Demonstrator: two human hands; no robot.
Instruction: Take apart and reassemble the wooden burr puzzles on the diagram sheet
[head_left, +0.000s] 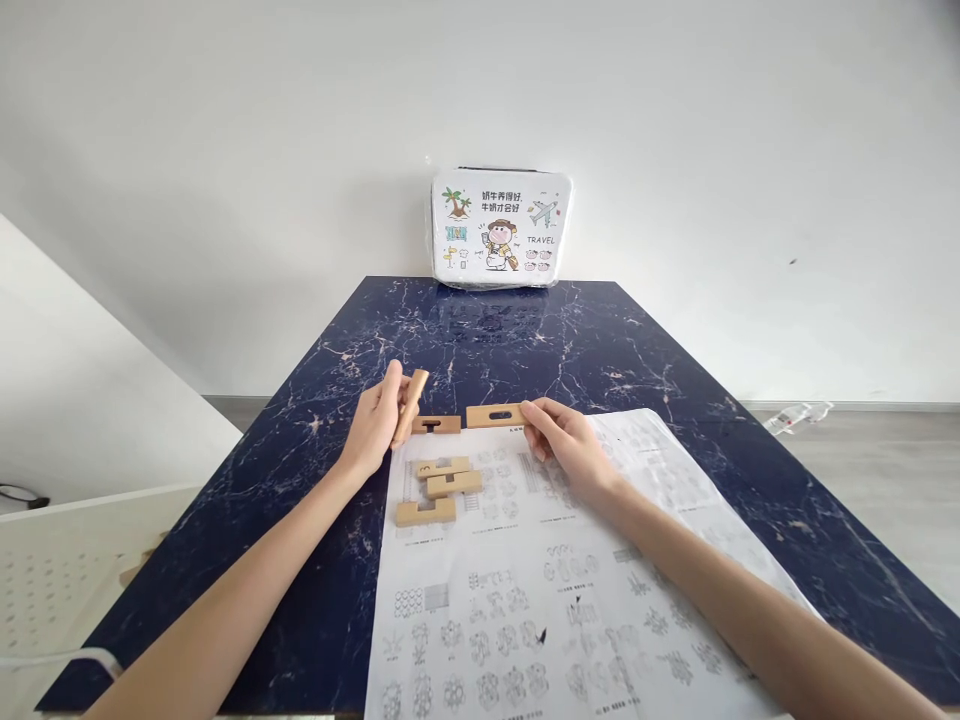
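Dark-blue, marble-patterned tabletop point(300, 420) underlies a white printed paper sheet point(480, 553) as two pieces are handled at once, apparently calling for fingertip control. Beside the sheet's far-left corner, the left hand point(369, 425) pinches a tan wooden stick point(410, 408). At its far edge, the right hand point(566, 440) pinches one end of a light-wood slotted bar point(478, 416). Three notched tan wooden blocks point(454, 484) lie on it.

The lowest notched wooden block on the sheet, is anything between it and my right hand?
Yes, the middle block lies on the sheet, roughly between your right hand and the lowest block. The top block sits slightly farther away, just off that line.
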